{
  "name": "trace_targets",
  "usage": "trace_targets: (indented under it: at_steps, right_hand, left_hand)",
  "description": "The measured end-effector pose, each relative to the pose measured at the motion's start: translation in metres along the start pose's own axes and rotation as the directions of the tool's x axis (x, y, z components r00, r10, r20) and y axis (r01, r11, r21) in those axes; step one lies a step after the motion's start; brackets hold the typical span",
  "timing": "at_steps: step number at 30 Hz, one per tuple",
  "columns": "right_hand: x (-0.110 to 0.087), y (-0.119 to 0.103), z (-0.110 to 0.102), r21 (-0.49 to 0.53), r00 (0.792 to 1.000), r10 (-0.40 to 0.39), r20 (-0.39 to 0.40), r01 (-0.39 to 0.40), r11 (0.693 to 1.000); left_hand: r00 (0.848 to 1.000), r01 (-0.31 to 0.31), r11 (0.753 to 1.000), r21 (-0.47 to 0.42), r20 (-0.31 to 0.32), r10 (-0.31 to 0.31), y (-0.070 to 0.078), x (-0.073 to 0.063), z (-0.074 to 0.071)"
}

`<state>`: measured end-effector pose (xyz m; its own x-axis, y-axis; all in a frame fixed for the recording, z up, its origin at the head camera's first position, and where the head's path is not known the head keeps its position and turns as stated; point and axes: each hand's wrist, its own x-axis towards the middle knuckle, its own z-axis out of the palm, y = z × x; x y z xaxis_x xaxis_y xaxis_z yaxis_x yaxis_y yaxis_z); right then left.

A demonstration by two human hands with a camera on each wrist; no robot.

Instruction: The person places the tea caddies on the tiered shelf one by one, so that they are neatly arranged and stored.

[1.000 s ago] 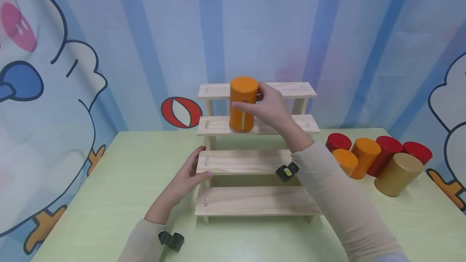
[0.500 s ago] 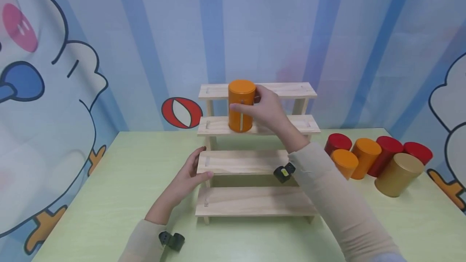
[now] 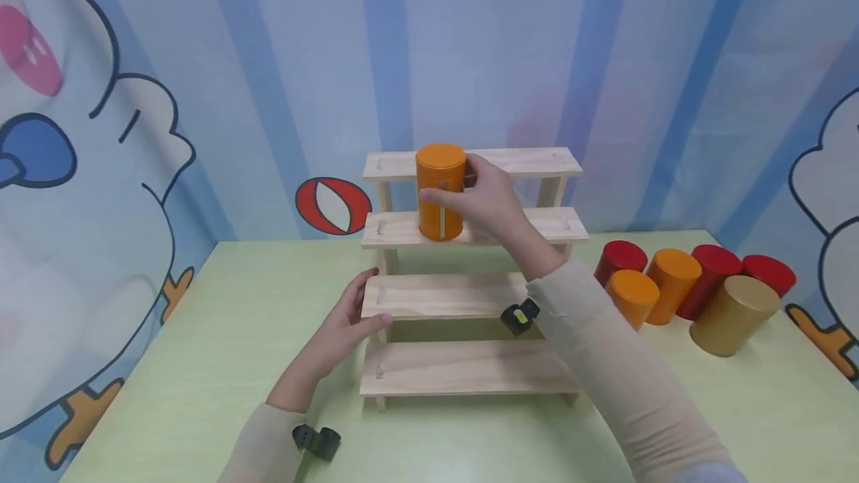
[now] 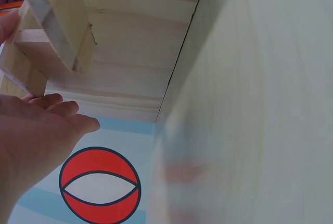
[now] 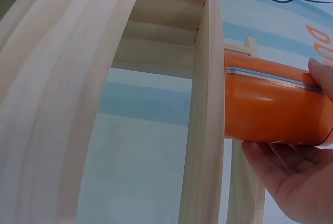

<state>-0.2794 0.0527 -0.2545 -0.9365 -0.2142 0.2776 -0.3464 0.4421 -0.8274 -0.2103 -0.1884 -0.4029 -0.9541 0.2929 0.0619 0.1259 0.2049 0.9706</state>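
Observation:
A four-step wooden display stand (image 3: 443,297) is set on the table. On its second step from the top, an orange cylindrical can (image 3: 439,171) stands upright, with a pale vertical seam down its side. My right hand (image 3: 488,200) grips this can from the right, thumb across the front and fingers behind. The right wrist view has the orange can (image 5: 276,104) with its base right at the step. Lower down, my left hand (image 3: 344,330) holds the stand's left end, its thumb at the front edge of a step and the other fingers around the side (image 4: 39,135).
To the right of the stand is a group of cans: several red cans (image 3: 716,278), two orange cans (image 3: 673,278) and a gold can (image 3: 734,317). Behind the table (image 3: 268,289) hangs a blue striped cartoon backdrop (image 3: 470,43).
My right hand has shifted the orange can slightly left along the step. The left hand has kept its hold on the stand.

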Motion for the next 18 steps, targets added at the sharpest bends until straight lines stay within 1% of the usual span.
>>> trace_targets:
  at_steps: [3,11,18]
  right_hand:
    - [0.0001,-0.0008,0.0003,0.003,1.000,-0.005,0.002,0.005,1.000]
    - [0.0003,-0.0007,-0.0006,0.013,1.000,-0.009,0.007,0.009,1.000]
    - [-0.0018,-0.0026,-0.0053,0.006,1.000,-0.009,0.006,0.009,1.000]
  left_hand:
    - [1.000,-0.005,1.000,-0.004,0.001,0.005,-0.0004,0.0000,-0.0005]
    - [1.000,0.013,1.000,0.010,-0.008,-0.012,0.0003,-0.0005,0.0002]
    - [1.000,0.012,1.000,0.015,-0.007,-0.011,0.0007,0.0000,0.0011]
